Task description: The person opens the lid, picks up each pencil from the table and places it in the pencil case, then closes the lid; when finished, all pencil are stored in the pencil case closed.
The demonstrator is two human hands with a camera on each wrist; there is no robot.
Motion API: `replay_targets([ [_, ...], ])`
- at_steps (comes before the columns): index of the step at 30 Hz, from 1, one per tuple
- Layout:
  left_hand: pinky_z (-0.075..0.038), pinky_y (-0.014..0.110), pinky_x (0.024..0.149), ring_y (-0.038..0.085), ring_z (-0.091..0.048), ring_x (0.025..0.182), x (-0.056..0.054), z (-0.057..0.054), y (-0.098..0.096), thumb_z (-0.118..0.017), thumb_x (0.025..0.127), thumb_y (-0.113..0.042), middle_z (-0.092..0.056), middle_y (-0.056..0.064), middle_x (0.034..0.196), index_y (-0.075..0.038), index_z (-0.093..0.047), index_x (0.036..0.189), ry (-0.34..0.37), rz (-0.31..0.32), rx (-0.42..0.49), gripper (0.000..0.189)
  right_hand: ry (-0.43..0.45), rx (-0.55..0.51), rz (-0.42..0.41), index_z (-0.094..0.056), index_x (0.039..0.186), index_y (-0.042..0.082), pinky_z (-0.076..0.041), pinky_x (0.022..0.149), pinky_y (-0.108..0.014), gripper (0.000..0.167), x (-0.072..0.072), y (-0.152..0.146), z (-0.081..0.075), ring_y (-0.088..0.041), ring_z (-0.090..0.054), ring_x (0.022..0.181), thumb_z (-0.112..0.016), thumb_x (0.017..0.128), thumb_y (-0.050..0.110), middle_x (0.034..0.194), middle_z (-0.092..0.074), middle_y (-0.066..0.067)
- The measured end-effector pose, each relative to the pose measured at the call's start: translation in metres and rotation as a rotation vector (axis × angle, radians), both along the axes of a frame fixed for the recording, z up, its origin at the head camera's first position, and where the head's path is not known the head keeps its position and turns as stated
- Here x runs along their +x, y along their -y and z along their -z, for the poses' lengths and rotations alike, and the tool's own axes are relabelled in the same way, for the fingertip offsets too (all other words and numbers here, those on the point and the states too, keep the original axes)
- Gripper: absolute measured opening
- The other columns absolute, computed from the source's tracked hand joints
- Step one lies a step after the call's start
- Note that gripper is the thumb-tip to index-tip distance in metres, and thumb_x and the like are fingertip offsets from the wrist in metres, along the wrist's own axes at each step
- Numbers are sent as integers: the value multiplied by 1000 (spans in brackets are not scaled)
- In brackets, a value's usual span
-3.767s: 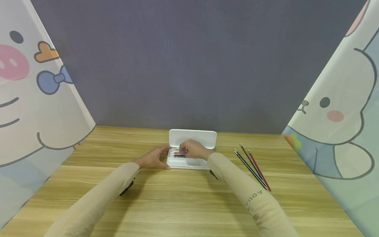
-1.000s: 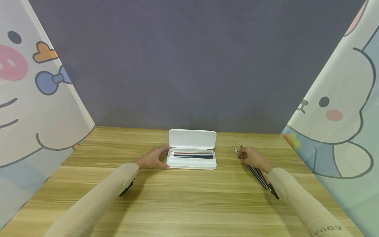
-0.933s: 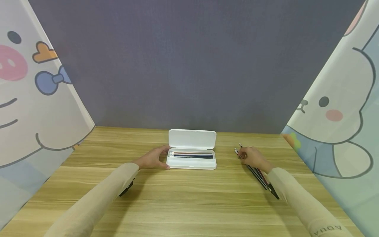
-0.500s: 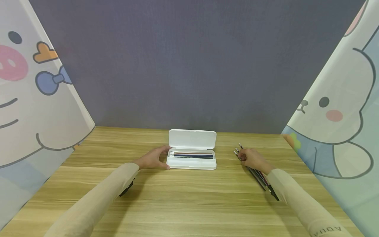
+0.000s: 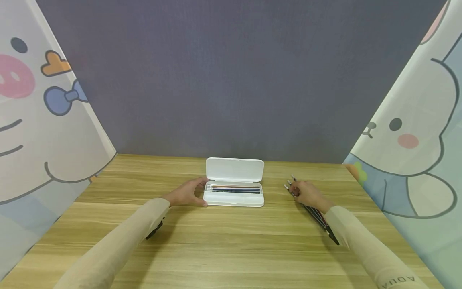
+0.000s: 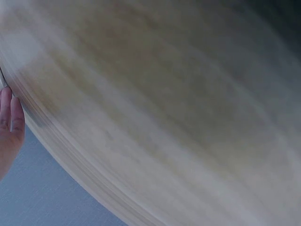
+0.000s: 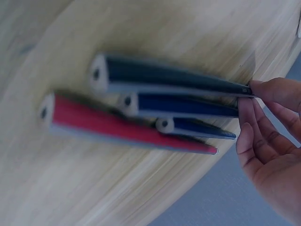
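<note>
While the right hand (image 5: 307, 193) pinches it, one dark pencil (image 7: 176, 78), blunt-ended, sits right of the open white case (image 5: 234, 199): presumably light, stiff, prone to roll (best gripped near the pale-tipped end, as here); left hand (image 5: 185, 194) spread, touching the case's left end.

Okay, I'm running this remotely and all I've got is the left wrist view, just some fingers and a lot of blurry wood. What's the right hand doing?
Observer: In the right wrist view, the right hand pinches the far end of a dark pencil.
Operator: Is that the only one over there?
Observer: No, a red pencil and two blue pencils lie alongside it.
Operator: Got it. And over on my side?
Observer: In the head view, the white case at the left hand has a row of pencils in its far part.
</note>
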State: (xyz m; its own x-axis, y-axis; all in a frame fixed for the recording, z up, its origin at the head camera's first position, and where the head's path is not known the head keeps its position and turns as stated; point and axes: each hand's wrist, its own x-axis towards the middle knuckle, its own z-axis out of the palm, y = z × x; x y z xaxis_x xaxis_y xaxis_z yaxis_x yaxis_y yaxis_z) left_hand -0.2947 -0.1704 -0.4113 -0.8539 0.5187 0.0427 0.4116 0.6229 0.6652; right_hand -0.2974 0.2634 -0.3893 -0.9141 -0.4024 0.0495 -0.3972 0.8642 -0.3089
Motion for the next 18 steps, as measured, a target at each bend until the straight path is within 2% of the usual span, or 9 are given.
replay_targets([
  [14, -38, 47, 102, 30, -48, 119, 2, -2, -2, -81, 65, -30, -50, 11, 131, -8, -38, 135, 8, 0, 0, 85, -27, -51, -32, -63, 90, 0, -43, 56, -27, 25, -4, 3, -4, -15, -53, 65, -63, 66, -9, 75, -63, -9],
  [18, -39, 48, 101, 30, -49, 118, 1, -2, -1, -82, 65, -30, -51, 11, 130, -9, -39, 135, 4, 1, 2, 85, -27, -59, -38, -64, 91, 0, -41, 55, -25, 22, -6, 6, -8, -13, -50, 63, -65, 70, -7, 75, -63, -7],
])
